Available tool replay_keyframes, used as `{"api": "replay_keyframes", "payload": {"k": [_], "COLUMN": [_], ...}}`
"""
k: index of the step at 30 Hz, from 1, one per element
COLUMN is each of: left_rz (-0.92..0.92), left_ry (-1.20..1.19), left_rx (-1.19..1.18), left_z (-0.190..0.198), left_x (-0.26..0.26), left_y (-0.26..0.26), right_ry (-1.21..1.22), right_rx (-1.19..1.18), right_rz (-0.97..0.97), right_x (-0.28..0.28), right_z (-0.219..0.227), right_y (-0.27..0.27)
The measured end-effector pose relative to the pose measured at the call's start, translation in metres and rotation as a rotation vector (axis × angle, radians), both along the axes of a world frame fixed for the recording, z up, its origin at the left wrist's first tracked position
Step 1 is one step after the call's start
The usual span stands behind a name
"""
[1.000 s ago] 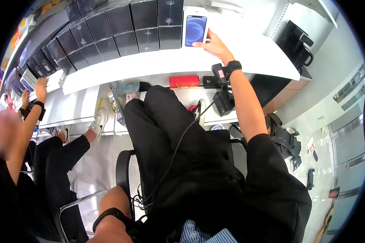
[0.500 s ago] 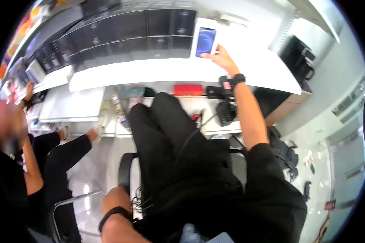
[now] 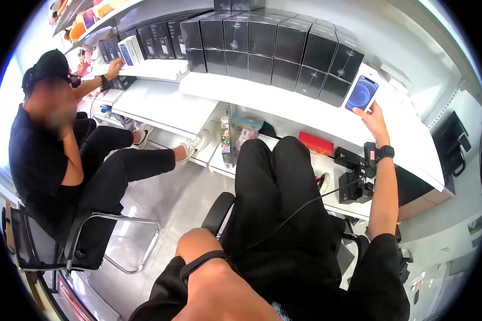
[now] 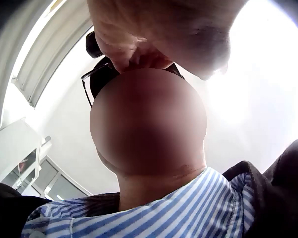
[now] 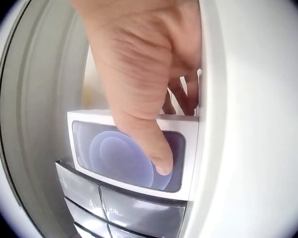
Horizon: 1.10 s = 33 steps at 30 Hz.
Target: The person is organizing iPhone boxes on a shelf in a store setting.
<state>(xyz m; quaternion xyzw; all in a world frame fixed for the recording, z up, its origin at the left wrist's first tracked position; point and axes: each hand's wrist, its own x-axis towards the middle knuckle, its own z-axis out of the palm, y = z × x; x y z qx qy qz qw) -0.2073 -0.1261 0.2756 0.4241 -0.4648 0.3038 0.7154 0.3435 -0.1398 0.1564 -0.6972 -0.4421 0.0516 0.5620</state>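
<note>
My right hand [image 3: 376, 123] grips a white phone box [image 3: 363, 92] with a blue phone pictured on its front, standing upright on the white shelf at the end of a stack of black boxes [image 3: 262, 40]. In the right wrist view the thumb [image 5: 161, 158] presses the box's front while the other fingers reach behind it. My left forearm [image 3: 214, 278] rises toward the head camera, its hand outside the head view. From the left wrist, the left hand [image 4: 164, 34] shows up at the forehead, by dark headwear; its fingertips are partly hidden.
To the left, another person [image 3: 59, 128] sits on a chair, one hand beside white phone boxes [image 3: 131, 51]. Under the white shelf [image 3: 241, 96] lie a red box [image 3: 316, 143] and several black boxes [image 3: 351, 187]. A black cable [image 3: 289, 216] crosses my lap.
The head view has swung left, showing more of the other person. My left arm has risen from beside the chair toward my head. My right hand stays on the phone box.
</note>
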Motion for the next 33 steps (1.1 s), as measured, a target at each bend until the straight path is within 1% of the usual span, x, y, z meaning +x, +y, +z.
{"api": "replay_keyframes", "payload": {"k": [2, 5, 8, 9, 10, 12, 13, 16, 17, 18, 20, 21, 22, 24, 25, 27, 29, 32, 33], "left_rz": [-0.018, -0.038, -0.063, -0.07, -0.088, -0.127, -0.162, -0.005, -0.027, -0.054, -0.065, -0.042, -0.071, -0.122, -0.043, 0.013, -0.045, 0.078, 0.13], "left_ry": [0.002, -0.005, -0.009, -0.015, -0.011, -0.021, -0.176, -0.793, -0.589, -0.376, -0.211, -0.224, -0.147, 0.007, 0.03, 0.004, -0.088, -0.004, -0.034], "left_rx": [0.003, 0.002, 0.01, 0.019, 0.032, 0.046, 0.04, -0.325, -0.295, -0.262, -0.214, -0.214, -0.14, 0.015, 0.034, 0.053, 0.053, 0.008, -0.04], "left_z": [0.001, 0.006, 0.011, 0.013, 0.017, 0.017, 0.013, 0.027, 0.02, 0.013, 0.01, 0.011, 0.012, 0.012, 0.01, 0.007, 0.013, 0.018, 0.015], "left_x": [-0.002, -0.004, -0.005, -0.007, -0.009, -0.009, 0.01, 0.077, 0.054, 0.029, 0.024, 0.025, 0.015, -0.005, -0.014, -0.011, 0.011, 0.003, 0.005], "left_y": [0.004, 0.006, 0.009, 0.01, 0.012, 0.014, 0.014, -0.031, -0.027, -0.022, -0.017, -0.015, -0.006, 0.014, 0.013, 0.013, 0.015, 0.004, -0.003], "right_ry": [-0.028, -0.055, -0.026, -0.061, -0.04, -0.059, 0.004, -0.004, 0.028, -0.015, 0.028, -0.059, -0.038, -0.023, -0.029, -0.015, -0.006, 0.014, 0.001], "right_rx": [-0.005, -0.034, -0.048, -0.043, -0.05, 0.026, 0.035, -0.019, -0.007, -0.043, 0.006, 0.026, -0.008, -0.06, -0.031, -0.001, 0.012, 0.009, -0.003], "right_rz": [-0.009, -0.022, -0.043, -0.034, -0.06, -0.002, 0.017, -0.046, -0.031, -0.014, -0.029, -0.006, -0.007, -0.016, -0.001, 0.013, 0.005, 0.003, -0.002], "right_x": [0.004, -0.001, -0.007, 0.003, 0.001, 0.003, -0.001, -0.007, -0.008, -0.004, -0.011, 0.002, -0.002, 0.002, 0.003, 0.002, 0.004, 0.001, 0.003], "right_z": [-0.004, 0.004, 0.008, 0.002, 0.002, 0.001, 0.002, 0.008, 0.008, 0.008, 0.009, 0.001, -0.004, 0.005, 0.004, 0.002, 0.0, 0.004, 0.001], "right_y": [-0.006, -0.005, -0.006, -0.004, -0.005, -0.001, -0.001, -0.005, -0.006, -0.006, -0.004, -0.002, -0.003, -0.005, -0.004, -0.003, -0.003, -0.004, -0.005]}}
